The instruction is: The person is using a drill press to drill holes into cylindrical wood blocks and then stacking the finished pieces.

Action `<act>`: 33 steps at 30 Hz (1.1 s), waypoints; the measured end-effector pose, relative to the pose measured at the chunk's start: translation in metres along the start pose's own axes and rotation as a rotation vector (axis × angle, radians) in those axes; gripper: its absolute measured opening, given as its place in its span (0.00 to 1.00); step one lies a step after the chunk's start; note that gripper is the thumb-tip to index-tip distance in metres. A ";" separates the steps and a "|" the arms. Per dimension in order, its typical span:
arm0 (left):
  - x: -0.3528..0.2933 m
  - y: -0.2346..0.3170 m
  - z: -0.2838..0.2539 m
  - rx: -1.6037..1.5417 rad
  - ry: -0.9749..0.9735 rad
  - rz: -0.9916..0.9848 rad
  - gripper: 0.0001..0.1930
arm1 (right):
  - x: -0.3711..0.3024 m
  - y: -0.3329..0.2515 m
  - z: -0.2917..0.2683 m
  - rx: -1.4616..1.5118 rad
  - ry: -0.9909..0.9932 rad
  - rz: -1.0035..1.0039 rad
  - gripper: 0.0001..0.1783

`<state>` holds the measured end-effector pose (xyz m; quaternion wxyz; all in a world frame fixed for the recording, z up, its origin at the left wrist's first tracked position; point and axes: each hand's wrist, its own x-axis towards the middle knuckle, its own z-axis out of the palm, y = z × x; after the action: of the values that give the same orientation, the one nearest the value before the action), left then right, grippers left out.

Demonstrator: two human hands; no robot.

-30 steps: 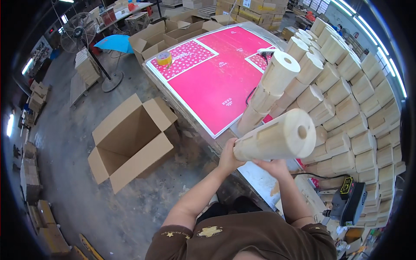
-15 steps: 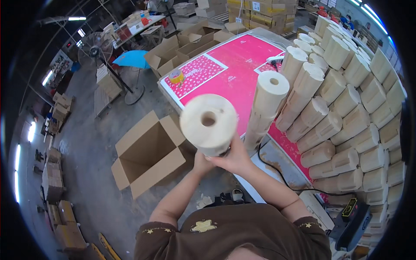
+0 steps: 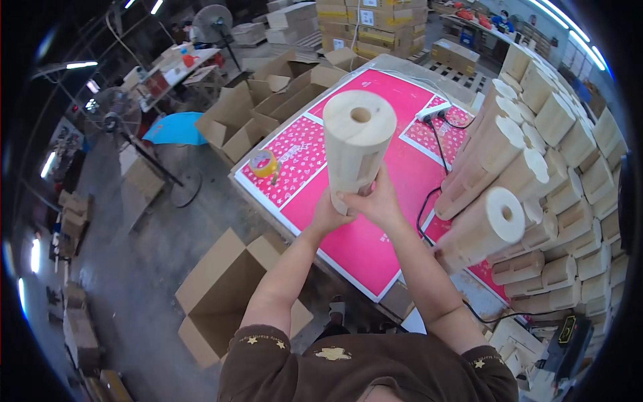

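A pale wooden cylinder (image 3: 351, 157) with a round hole in its top and a slot in its side stands nearly upright in my grasp, over the pink tabletop. My left hand (image 3: 329, 213) grips its lower left side. On its lower right side, my right hand (image 3: 380, 206) has its thumb across the front. Whether the cylinder's base touches the table is hidden by my hands. A similar holed cylinder (image 3: 477, 229) stands to the right of my right forearm, at the near side of the stacks.
Stacked wooden cylinders (image 3: 559, 181) rise along the right. On the pink-covered table (image 3: 341, 251) are a yellow tape roll (image 3: 263, 163) and a white power strip (image 3: 433, 111) with black cords. An open carton (image 3: 221, 288) sits on the floor at left; more open cartons (image 3: 268, 100) stand beyond.
Both hands have carried the cylinder forward, from near the table's edge to over the pink top. Its slotted side now shows. My view has shifted too.
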<state>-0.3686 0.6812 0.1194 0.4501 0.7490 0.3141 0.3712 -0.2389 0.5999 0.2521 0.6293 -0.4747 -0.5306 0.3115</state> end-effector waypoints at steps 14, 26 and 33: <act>0.181 -0.085 -0.061 -0.227 -0.052 0.027 0.33 | 0.184 0.099 0.035 -0.182 0.090 0.080 0.44; 0.229 -0.139 -0.063 -0.385 -0.184 -0.029 0.31 | 0.236 0.167 0.043 -0.147 0.163 0.031 0.40; 0.246 -0.221 -0.074 -0.200 -0.226 -0.066 0.33 | 0.255 0.165 0.051 -0.240 0.084 0.124 0.43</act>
<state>-0.3311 1.0000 0.0102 0.5669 0.7267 0.2474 0.2988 -0.2078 0.9004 0.1930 0.5693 -0.5910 -0.5070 0.2637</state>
